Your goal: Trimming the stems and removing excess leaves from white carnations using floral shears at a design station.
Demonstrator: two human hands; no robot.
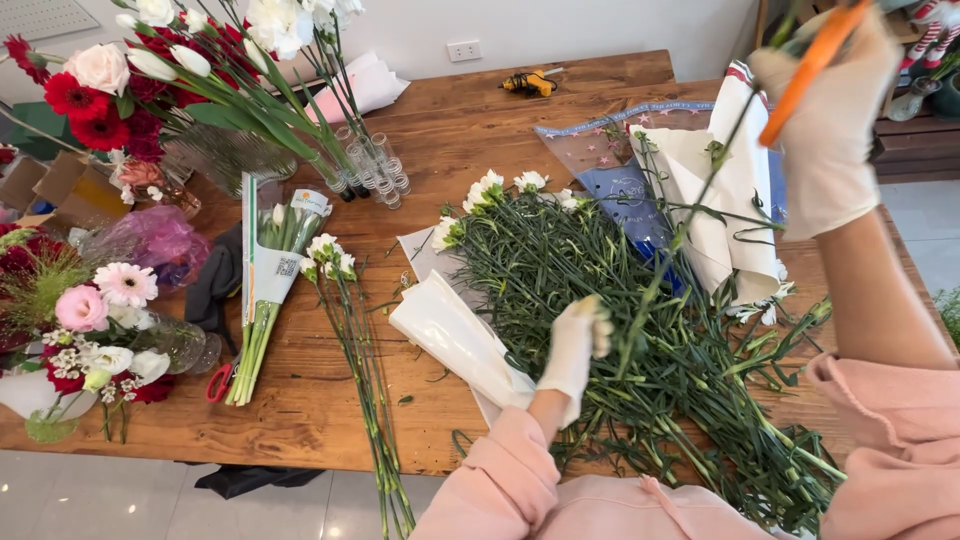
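Note:
My left hand (576, 345), in a white glove, is closed on the lower end of a long green flower stem (690, 215) over a big pile of white-budded stems (620, 300) on the wooden table (470, 130). My right hand (828, 120), also gloved, is raised at the upper right. It grips an orange-handled tool (812, 65) near the top of that same stem. Pink sleeves cover both arms.
White wrapping paper (450, 335) lies left of the pile, patterned blue paper (620, 185) behind it. A few cut stems (355, 330), a wrapped small bunch (270, 270), red-handled scissors (218, 382), glass tubes (370, 170) and bouquets (90, 330) fill the left side.

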